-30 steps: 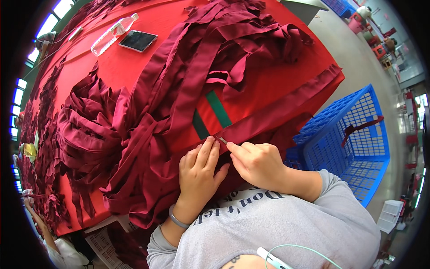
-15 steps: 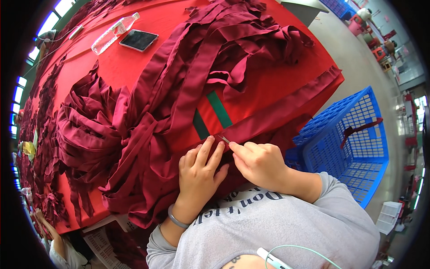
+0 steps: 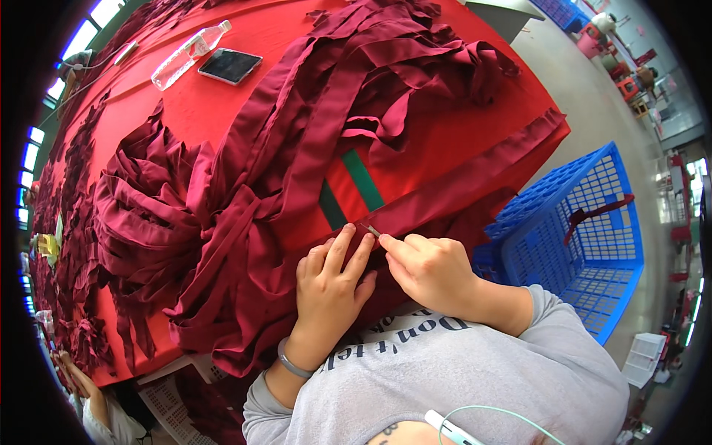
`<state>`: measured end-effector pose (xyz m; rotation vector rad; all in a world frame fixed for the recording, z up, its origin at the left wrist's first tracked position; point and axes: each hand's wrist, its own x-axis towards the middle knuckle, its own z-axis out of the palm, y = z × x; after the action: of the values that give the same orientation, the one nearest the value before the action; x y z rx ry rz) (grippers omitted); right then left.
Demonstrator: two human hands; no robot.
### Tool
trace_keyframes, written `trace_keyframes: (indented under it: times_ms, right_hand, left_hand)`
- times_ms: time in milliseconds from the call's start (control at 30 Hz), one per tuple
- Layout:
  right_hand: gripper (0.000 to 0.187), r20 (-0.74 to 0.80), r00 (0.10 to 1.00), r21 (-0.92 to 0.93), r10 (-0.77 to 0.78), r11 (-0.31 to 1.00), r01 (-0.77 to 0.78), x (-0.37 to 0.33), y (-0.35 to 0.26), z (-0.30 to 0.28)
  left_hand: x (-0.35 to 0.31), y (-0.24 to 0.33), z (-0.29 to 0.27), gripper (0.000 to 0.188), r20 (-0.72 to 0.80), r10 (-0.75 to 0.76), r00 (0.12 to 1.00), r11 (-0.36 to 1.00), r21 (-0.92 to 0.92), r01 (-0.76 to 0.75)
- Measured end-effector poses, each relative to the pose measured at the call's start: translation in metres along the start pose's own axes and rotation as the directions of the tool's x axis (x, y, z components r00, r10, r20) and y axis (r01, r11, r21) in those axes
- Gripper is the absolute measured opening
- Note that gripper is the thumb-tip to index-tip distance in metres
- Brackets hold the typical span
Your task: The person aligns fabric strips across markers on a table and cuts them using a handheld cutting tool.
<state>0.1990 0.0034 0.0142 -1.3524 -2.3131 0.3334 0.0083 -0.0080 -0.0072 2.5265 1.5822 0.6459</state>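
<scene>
My left hand (image 3: 330,285) lies flat with its fingers stretched out over the end of a long maroon fabric strip (image 3: 467,174). Pinched between the thumb and fingers of my right hand (image 3: 434,267) is a small, thin metal tool with a pointed tip (image 3: 373,231); its exact kind is hidden by my fingers. The tip touches the strip just beside my left fingertips. From there the strip runs up and right to the table's corner. Two dark green bands (image 3: 362,180) show on the red cloth just beyond my hands.
A large knotted bundle of maroon strips (image 3: 156,215) covers the left of the red table (image 3: 289,33). A phone (image 3: 230,66) and a clear plastic bottle (image 3: 191,54) lie farther back. A blue basket (image 3: 571,237) stands at the right. Another person's arm (image 3: 85,382) shows at lower left.
My hands and the pointed tool stay almost in place. At the lower left, the other person's arm has shifted slightly.
</scene>
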Motion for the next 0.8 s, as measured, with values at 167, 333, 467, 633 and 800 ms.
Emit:
trace_keyframes:
  times_ms: [167,333,467,633,800]
  right_hand:
    - [0.025,-0.166,0.98,0.152,0.106,0.985,-0.081,0.007,0.007,0.018]
    - [0.025,-0.072,0.993,0.154,0.089,0.985,-0.078,-0.002,0.005,0.002]
    - [0.027,0.0,0.999,0.018,0.046,0.999,-0.046,-0.003,0.001,0.0]
    - [0.026,-0.032,0.997,0.093,0.067,0.994,-0.063,0.002,0.002,0.013]
    - [0.025,-0.226,0.941,0.388,0.251,0.91,-0.149,0.002,0.01,0.025]
  left_hand:
    - [0.001,0.0,0.001,0.055,0.006,0.018,1.0,1.0,0.008,-0.018]
    - [-0.001,0.0,0.002,0.055,-0.004,0.001,1.0,1.0,0.009,-0.001]
    - [-0.001,0.001,0.001,0.06,0.005,0.011,1.0,1.0,0.017,-0.011]
    - [-0.001,0.0,0.002,0.055,0.002,0.011,1.0,1.0,0.023,-0.011]
    - [0.001,0.002,0.001,0.055,0.002,0.011,1.0,1.0,0.025,-0.011]
